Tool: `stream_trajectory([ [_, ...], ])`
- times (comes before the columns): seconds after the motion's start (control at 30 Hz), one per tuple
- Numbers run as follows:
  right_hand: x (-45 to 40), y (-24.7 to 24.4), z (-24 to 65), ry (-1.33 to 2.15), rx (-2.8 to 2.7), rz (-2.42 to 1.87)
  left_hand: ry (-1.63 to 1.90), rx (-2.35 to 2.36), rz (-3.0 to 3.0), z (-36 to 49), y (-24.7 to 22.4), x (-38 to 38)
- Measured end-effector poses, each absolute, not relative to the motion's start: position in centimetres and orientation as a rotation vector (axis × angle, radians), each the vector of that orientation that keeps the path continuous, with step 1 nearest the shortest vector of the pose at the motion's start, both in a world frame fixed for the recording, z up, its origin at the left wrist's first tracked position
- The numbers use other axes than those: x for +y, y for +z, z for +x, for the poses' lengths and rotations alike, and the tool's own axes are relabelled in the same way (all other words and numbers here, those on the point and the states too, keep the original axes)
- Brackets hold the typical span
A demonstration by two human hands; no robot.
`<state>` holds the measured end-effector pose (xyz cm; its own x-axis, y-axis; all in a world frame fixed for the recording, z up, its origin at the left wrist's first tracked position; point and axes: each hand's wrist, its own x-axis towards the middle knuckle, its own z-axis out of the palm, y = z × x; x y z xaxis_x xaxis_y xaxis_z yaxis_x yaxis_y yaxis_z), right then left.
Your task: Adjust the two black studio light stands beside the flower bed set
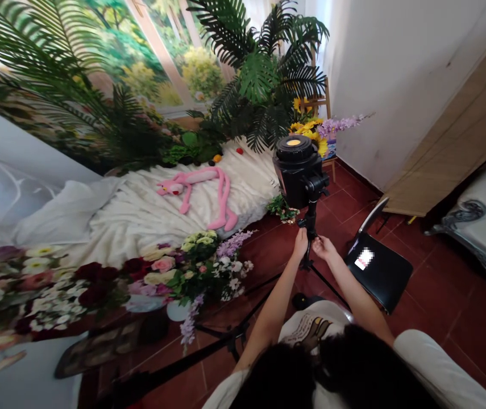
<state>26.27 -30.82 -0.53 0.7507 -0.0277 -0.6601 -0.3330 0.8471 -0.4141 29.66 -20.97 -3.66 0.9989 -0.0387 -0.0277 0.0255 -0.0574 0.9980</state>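
A black studio light (297,165) with a round yellow disc on its end stands upright in front of me on a black light stand (310,218). My left hand (300,243) is closed around the stand's pole below the lamp. Just right of the pole, my right hand (323,248) has its fingers curled in close to it. Whatever sits between those fingers is too small to make out. The stand's legs spread over the floor below my hands.
A black chair (390,278) is right of the stand. To the left, a pink plush toy (208,176) lies on a white-draped bed (132,210), with flowers (157,272) in front. Another black stand's pole (174,363) crosses the lower left. Palm plants (264,62) rise behind.
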Motion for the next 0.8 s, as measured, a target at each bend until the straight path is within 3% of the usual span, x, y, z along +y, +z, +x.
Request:
stream_trajectory([
  [0.3,-29.6,-1.5,24.2,0.241,0.856,-0.200,0.037,-0.041,1.572,27.6,-3.5,-18.0],
  [0.57,-19.4,-1.9,24.5,0.634,0.784,-0.553,0.429,0.616,1.479,19.1,-7.1,-2.2],
  [0.8,-5.8,-1.1,21.8,1.080,0.447,-0.870,0.918,1.000,1.297,7.1,-7.1,8.6],
])
